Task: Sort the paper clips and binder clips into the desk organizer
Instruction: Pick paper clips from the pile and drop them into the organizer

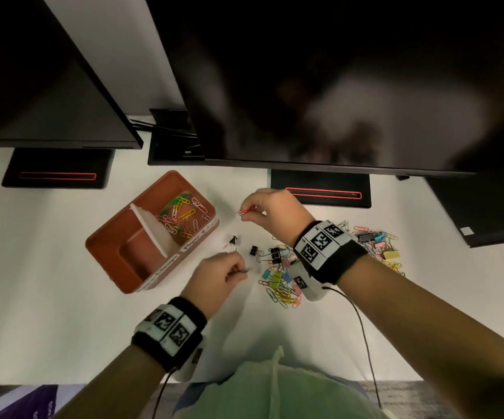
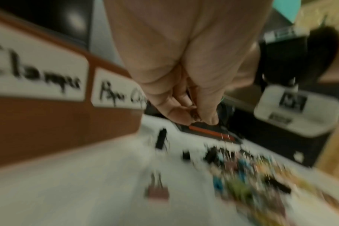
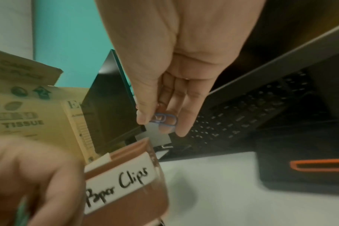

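Observation:
The brown desk organizer [image 1: 105,246] sits left of centre, with coloured paper clips [image 1: 181,213] in its far compartment, labelled "Paper Clips" [image 3: 120,180]. Its near compartment looks bare. My right hand [image 1: 244,211] hovers just right of the organizer and pinches paper clips; a blue one [image 3: 164,120] shows between thumb and fingers. My left hand [image 1: 243,272], nearer me, pinches a small thin clip [image 1: 247,270] whose kind I cannot tell, blurred in the left wrist view [image 2: 194,116]. A mixed pile of clips [image 1: 281,279] lies under my right wrist. Black binder clips [image 1: 255,251] lie between the pile and the organizer.
Two dark monitors hang over the back of the white desk [image 1: 48,267], with their black stands [image 1: 57,170] behind the organizer. More clips [image 1: 377,246] lie right of my right wrist. A tissue box [image 3: 29,114] and a keyboard [image 3: 252,110] show in the right wrist view. A pink binder clip [image 2: 158,192] lies alone.

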The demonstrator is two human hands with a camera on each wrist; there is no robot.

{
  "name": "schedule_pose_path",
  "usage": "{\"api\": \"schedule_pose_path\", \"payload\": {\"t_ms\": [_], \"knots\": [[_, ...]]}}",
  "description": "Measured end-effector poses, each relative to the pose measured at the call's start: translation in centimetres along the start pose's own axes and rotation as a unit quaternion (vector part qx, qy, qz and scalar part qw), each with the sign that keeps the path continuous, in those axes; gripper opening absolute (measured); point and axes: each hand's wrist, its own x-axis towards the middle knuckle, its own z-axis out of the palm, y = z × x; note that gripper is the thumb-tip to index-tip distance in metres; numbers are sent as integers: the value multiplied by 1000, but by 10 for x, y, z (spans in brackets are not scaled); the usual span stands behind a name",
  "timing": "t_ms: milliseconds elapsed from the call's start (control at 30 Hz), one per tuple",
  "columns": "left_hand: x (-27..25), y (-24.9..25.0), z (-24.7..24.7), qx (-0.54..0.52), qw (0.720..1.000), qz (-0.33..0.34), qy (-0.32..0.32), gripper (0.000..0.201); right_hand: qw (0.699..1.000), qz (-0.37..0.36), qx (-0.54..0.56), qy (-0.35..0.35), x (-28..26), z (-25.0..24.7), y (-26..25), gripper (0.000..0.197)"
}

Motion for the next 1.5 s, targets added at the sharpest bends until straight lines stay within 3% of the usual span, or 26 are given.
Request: {"api": "schedule_pose_path", "payload": {"t_ms": [167,267,333,400,500,600,733,833,967,1100,1267,1367,1500], "knots": [[-10,0,-85,-21,981,-70,180,16,999,-23,28,-15,42,23,-47,18],[-2,-9,-110,9,973,-135,185,29,997,-6,60,-50,58,44,-65,31],[1,-10,-114,69,973,-112,192,35,997,-8,58,-45,55,47,-67,33],[-2,-2,-108,82,973,-33,211,32,998,-12,61,-14,40,39,-56,27],[-9,15,-79,16,989,35,144,21,998,22,47,35,5,17,-13,18],[-10,20,-35,-9,999,50,0,17,993,111,3,42,-28,-3,41,21],[-1,18,22,66,979,83,-175,25,982,180,-62,-7,-48,-16,92,30],[5,17,51,136,957,128,-223,37,978,182,-68,-77,-43,-15,108,39],[11,9,74,210,939,183,-201,47,975,144,-77,-151,-28,-9,112,43],[17,-4,77,208,956,152,-137,42,971,116,-104,-184,-23,-6,110,36],[20,-9,79,149,975,144,-79,18,970,112,-106,-187,-27,-3,110,23],[17,-7,81,135,978,137,-76,21,968,143,-84,-188,-28,-3,108,20],[13,-8,83,107,990,76,-48,25,966,165,-67,-186,-30,-3,104,14]]}}
